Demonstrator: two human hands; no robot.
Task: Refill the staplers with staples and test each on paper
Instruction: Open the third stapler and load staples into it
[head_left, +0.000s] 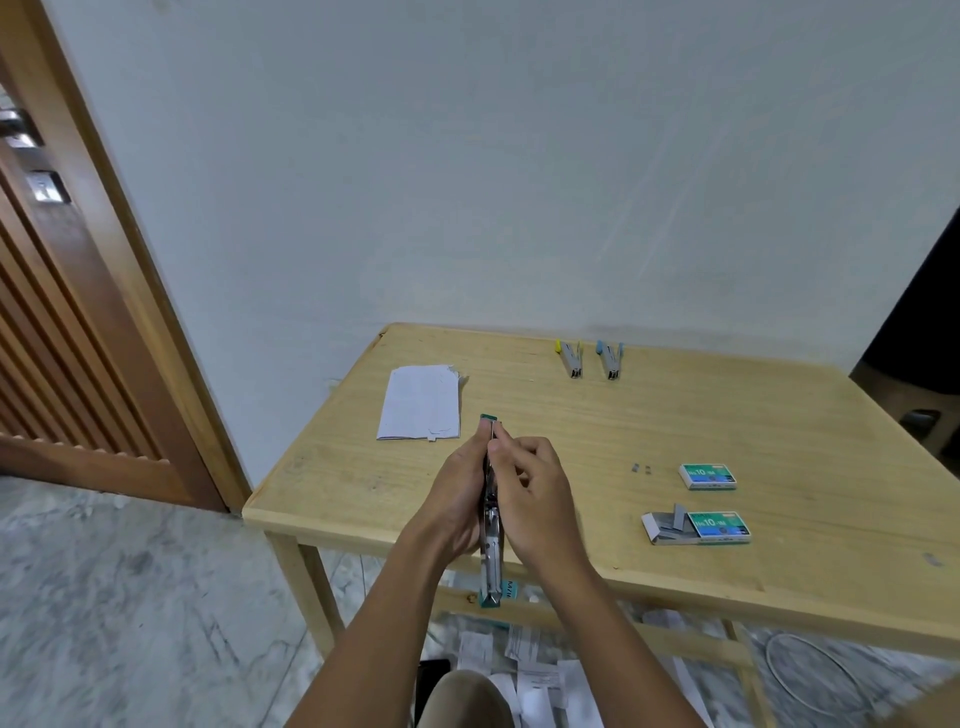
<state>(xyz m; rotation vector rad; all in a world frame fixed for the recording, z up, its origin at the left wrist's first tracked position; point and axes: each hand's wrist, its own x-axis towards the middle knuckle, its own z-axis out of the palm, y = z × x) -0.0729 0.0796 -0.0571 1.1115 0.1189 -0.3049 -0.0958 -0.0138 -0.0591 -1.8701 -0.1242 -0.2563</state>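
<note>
A green metal stapler (490, 561) is held upright-lengthwise over the table's front edge, swung open. My left hand (457, 499) grips its left side. My right hand (535, 493) curls against its right side, with thumb and forefinger pinching at the top end near the green tip. Whether a staple strip is between the fingers is too small to tell. A yellow stapler (570, 358) and a blue stapler (610, 359) lie side by side at the back of the wooden table (571, 426). An open staple box (696, 527) with loose strips lies at the right; a closed box (707, 476) sits behind it.
A stack of white paper (420, 402) lies at the table's back left. Two small staple bits (641, 468) rest left of the closed box. Paper scraps (519, 670) litter the marble floor under the table. A wooden door (78, 312) stands at the left.
</note>
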